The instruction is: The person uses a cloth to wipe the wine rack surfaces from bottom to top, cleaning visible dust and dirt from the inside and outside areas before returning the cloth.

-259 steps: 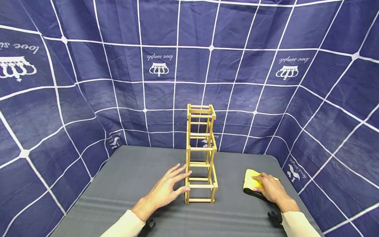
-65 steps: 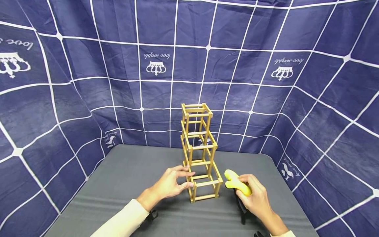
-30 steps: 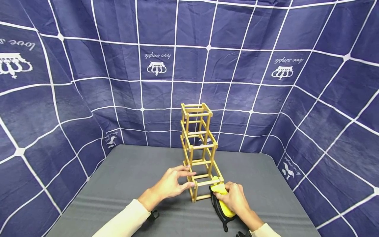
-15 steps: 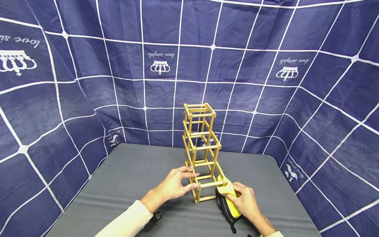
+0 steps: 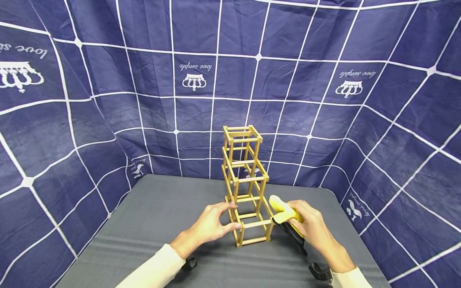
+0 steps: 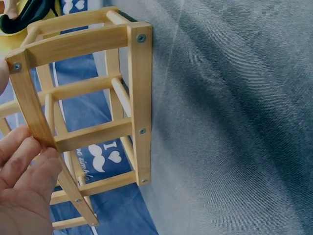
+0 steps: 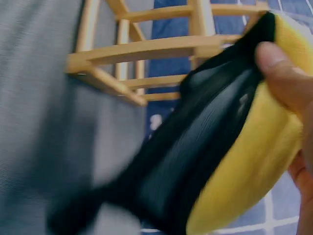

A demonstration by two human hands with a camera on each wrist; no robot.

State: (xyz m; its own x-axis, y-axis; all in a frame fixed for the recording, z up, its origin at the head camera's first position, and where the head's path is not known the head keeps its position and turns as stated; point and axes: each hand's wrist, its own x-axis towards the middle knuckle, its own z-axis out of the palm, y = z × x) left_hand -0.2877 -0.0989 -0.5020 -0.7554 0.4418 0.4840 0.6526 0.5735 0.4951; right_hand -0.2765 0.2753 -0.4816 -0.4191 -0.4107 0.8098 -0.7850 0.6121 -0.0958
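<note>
A stepped wooden rack (image 5: 248,179) of slim bars and posts stands upright on the grey table. At its lower left my left hand (image 5: 208,226) grips the frame, thumb near the front corner and fingers along the side. The left wrist view shows these fingertips (image 6: 48,155) against a bar. My right hand (image 5: 312,224) pinches a soft yellow cleaning cloth (image 5: 284,212) with black edging, bunched beside the rack's lower right rail. In the right wrist view the cloth (image 7: 239,161) shows a dark grey panel and a blurred black end hanging down.
The grey cloth-covered table (image 5: 173,200) extends around the rack. A blue curtain (image 5: 288,84) with white grid lines encloses the back and both sides. A black wrist strap (image 5: 319,272) sits at the right cuff.
The right hand has picked the cloth up from the table's right, brought it to the rack's lower right rail, then shifted up and right. The rack has turned slightly; the left hand stays on it.
</note>
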